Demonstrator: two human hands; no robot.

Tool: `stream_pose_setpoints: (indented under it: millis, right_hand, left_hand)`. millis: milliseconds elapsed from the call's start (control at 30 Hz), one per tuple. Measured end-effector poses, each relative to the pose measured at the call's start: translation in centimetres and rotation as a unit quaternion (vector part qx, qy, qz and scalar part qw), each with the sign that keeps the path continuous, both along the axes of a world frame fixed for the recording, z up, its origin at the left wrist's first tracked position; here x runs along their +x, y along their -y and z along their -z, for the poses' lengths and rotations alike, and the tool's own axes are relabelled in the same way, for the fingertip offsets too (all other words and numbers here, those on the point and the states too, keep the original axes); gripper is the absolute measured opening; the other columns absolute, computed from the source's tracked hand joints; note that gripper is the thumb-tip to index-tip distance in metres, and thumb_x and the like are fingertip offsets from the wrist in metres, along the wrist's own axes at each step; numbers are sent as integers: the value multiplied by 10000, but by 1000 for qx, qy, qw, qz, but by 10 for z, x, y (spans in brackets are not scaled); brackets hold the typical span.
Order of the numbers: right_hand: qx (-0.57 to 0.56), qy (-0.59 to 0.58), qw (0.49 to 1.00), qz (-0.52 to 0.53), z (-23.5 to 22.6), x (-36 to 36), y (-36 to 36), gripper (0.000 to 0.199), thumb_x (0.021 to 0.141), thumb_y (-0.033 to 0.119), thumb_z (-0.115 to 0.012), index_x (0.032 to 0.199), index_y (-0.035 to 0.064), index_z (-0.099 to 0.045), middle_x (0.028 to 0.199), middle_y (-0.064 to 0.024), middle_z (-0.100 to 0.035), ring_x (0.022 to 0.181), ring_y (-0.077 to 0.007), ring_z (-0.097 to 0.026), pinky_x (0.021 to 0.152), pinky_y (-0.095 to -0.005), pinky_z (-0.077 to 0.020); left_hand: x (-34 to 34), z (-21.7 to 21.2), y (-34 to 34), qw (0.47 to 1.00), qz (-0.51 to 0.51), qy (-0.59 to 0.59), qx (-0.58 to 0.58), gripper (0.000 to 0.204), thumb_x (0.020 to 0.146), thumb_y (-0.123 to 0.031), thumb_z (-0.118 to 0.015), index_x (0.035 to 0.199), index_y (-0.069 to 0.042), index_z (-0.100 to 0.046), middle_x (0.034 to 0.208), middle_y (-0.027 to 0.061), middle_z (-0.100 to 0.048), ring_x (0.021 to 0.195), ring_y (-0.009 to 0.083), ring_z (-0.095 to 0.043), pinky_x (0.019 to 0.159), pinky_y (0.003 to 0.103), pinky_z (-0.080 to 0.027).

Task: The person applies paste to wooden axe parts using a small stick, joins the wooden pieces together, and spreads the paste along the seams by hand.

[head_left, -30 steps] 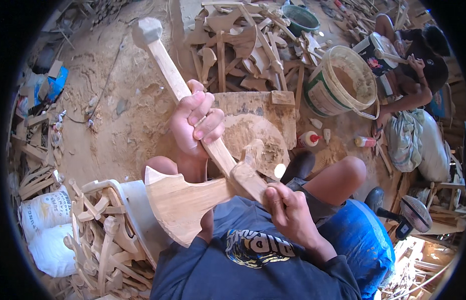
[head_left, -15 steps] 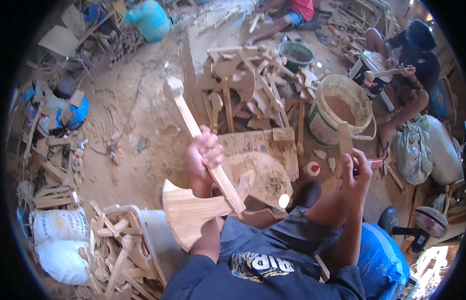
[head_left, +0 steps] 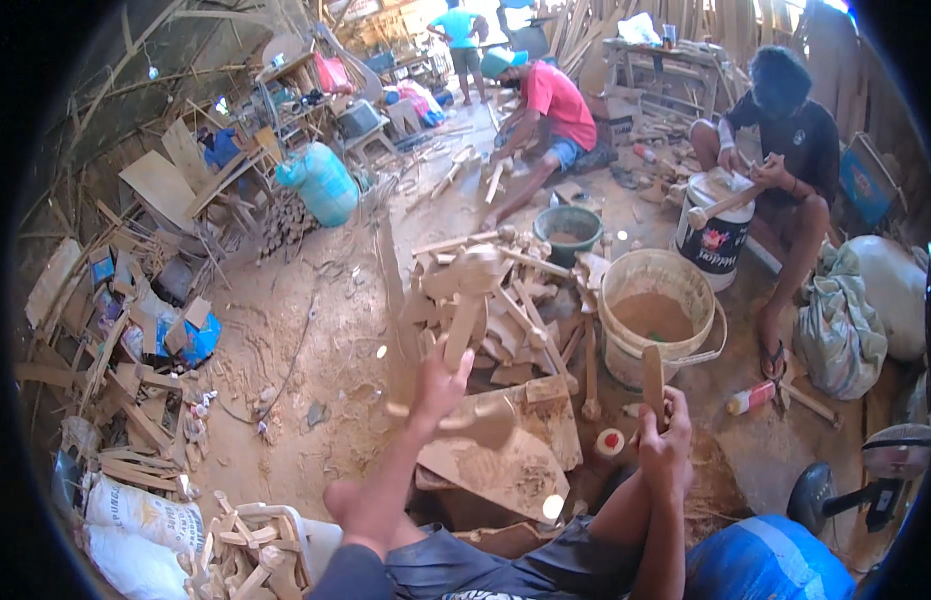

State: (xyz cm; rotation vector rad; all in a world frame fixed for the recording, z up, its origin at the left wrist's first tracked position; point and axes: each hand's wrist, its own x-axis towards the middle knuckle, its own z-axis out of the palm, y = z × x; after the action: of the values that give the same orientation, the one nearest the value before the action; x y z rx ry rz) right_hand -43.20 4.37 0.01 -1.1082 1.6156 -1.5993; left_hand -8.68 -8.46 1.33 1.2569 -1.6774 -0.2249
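My left hand [head_left: 441,388] is closed round the handle of a wooden axe [head_left: 463,335], all of pale bare wood. The axe stands tilted up in front of me, smeared by motion, its knobbed end upward. Below the hand its broad blade shows nearly edge-on. My right hand [head_left: 665,445] grips a flat wooden stick [head_left: 652,378] that points upward, apart from the axe. Beneath the axe lies a dusty wooden work board [head_left: 505,462] in front of my knees.
Beyond the board is a heap of carved wooden pieces [head_left: 505,330]. A pail of brownish liquid [head_left: 657,315] stands to its right, near a small red-capped bottle [head_left: 609,443]. A bin of wooden parts [head_left: 320,540] sits at lower left. Two co-workers [head_left: 560,105] sit ahead; another person stands farther back.
My view has tilted up, showing more of the workshop. The axe has turned from blade face-on to nearly edge-on, its handle more upright. Both hands keep their holds.
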Motion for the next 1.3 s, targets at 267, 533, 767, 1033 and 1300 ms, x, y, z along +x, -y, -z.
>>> stream_pose_setpoints:
  millis: [267, 533, 767, 1033, 1300]
  right_hand:
    - [-70, -42, 996, -46, 11, -11, -11, 273, 1054, 18, -634, 1327, 9, -620, 947, -56, -656, 565, -59, -560, 485, -238, -458]
    - [-22, 21, 998, -60, -14, -21, -33, 257, 1052, 9, -620, 1309, -2, -628, 929, -49, -662, 581, -61, -561, 505, -245, -451]
    - [-12, -69, 994, -84, -18, -10, -40, 231, 1050, 11, -617, 1279, 16, -652, 926, -27, -655, 605, -67, -538, 533, -267, -447]
    - [-56, -151, 985, -68, 36, -37, -39, 246, 1102, 116, -622, 1336, 57, -665, 879, 26, -614, 599, -35, -489, 519, -225, -400]
    - [21, -214, 972, -94, 3, -33, -38, 482, 1075, 359, -681, 1374, -20, -694, 1065, -203, -756, 882, -287, -706, 805, -443, -575]
  left_hand:
    - [-55, -79, 81, 889, -129, 439, -10, 499, 936, -80, -744, 1395, -71, -549, 1376, 289, -577, 1436, 462, -490, 1105, 504, -505]
    - [-1, -36, -54, 958, 35, 260, 118, 352, 1004, -97, -576, 1356, -96, -592, 996, 249, -773, 944, 424, -781, 839, 537, -620]
    - [115, -36, -179, 963, -207, 25, 172, 218, 990, -86, -585, 1186, -82, -681, 930, 207, -776, 911, 404, -768, 802, 509, -595]
    - [212, -32, -336, 832, -490, 105, 239, 214, 1001, -203, -656, 1154, -55, -681, 1010, 225, -776, 964, 440, -742, 843, 571, -582]
    - [255, -25, -473, 617, -662, 45, 423, 455, 1027, -389, -629, 1295, -26, -684, 1214, 285, -744, 1173, 434, -722, 965, 543, -587]
